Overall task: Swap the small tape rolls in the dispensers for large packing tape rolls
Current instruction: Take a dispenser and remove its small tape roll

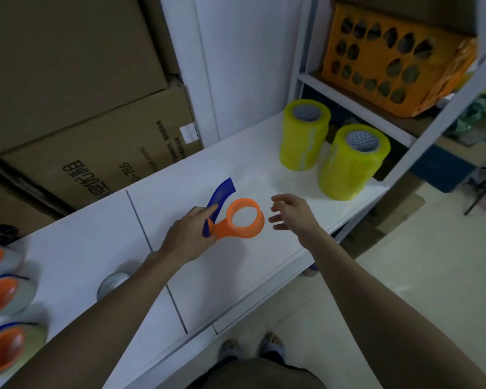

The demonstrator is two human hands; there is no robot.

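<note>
My left hand (187,237) grips an orange tape dispenser (240,220) by its handle end, where a blue curved blade guard (219,200) sticks up. The dispenser's orange ring holds no roll. My right hand (291,213) hovers just right of the ring with relaxed fingers, holding nothing. Two stacks of large yellow packing tape rolls stand at the table's far right, one (303,136) behind the other (351,162). A small tape roll (112,284) lies on the table beside my left forearm.
Several orange and blue dispensers (3,318) loaded with tape sit at the left edge of the white table (236,276). Cardboard boxes (82,108) are stacked behind it. An orange crate (390,60) stands on a white shelf at right.
</note>
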